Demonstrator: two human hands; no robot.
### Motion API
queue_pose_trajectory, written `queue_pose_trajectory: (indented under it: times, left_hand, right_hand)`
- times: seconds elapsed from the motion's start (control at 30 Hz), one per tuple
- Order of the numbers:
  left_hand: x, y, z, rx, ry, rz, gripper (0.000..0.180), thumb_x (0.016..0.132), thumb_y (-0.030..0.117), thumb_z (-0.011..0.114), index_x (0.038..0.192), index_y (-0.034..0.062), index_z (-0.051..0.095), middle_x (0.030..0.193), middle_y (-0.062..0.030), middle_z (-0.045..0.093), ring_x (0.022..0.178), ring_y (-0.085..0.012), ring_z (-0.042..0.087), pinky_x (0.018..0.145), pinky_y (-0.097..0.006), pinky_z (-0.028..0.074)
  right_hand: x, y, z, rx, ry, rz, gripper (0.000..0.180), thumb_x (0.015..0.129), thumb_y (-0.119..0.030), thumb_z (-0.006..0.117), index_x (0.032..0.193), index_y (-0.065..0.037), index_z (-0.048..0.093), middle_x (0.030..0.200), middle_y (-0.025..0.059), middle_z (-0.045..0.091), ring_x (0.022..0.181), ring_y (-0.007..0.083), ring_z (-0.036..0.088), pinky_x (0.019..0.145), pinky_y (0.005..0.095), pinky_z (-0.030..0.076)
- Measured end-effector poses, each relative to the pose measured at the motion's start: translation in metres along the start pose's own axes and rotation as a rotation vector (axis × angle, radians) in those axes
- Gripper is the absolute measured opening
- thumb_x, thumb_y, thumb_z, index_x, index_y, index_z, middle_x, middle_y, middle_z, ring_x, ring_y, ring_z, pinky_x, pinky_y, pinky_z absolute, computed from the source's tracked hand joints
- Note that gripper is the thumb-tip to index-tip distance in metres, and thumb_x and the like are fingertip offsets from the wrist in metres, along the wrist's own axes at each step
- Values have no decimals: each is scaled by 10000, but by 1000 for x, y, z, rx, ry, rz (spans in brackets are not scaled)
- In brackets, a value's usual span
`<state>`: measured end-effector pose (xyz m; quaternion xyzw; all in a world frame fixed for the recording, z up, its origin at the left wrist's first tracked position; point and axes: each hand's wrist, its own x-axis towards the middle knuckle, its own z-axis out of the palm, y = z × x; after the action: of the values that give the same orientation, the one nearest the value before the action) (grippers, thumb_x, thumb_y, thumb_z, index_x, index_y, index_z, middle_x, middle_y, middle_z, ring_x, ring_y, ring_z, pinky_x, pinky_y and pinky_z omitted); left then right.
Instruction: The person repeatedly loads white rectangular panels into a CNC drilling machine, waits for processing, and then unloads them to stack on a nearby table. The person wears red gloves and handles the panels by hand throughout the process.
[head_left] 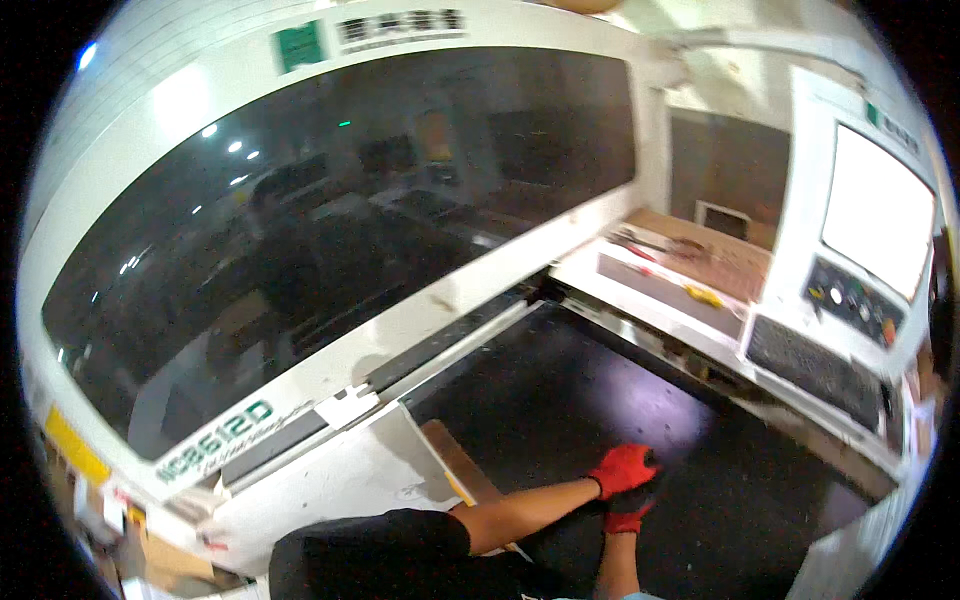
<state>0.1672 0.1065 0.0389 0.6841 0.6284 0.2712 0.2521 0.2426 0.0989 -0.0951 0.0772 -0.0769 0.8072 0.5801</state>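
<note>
My left hand wears a red glove with dark parts and reaches in from the left below a black short sleeve. Just below it, my right hand is in a matching red and black glove, its forearm rising from the lower edge. The two hands are close together and seem to touch over a dark, smooth panel. Their dark fingertips blend into this surface, so the finger shape and anything small between them cannot be made out.
A large white machine with a dark window stands on the left. At the right are a control panel with a bright screen and a ledge holding tools, including a yellow-handled one. A white board lies left of the panel, beside a brown strip.
</note>
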Motion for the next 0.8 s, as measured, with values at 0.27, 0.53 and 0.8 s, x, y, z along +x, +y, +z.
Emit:
queue_pose_trajectory:
  times: [0.27,0.53,0.8]
  left_hand:
    - [-51,-29,9,18,196,97,683,888,462,734,1421,61,585,1368,-210,640,1230,-398,626,1035,-498,507]
    - [-69,-18,-38,-222,-69,-4,720,841,421,813,1424,64,588,1246,-141,724,1189,-310,661,981,-436,533]
    - [-71,-38,-18,-570,-174,-178,662,901,346,806,1454,77,560,1338,-107,668,1161,-232,648,981,-382,525]
  right_hand:
    - [-15,7,23,-108,113,95,555,1046,-542,498,1413,-133,567,1403,90,616,1288,297,569,1152,492,421]
    - [-22,13,36,-158,163,158,541,1044,-525,511,1407,-129,567,1402,92,615,1285,295,572,1145,489,429]
    - [-23,16,38,-166,181,204,527,1042,-508,523,1401,-125,568,1401,95,614,1282,294,576,1138,487,437]
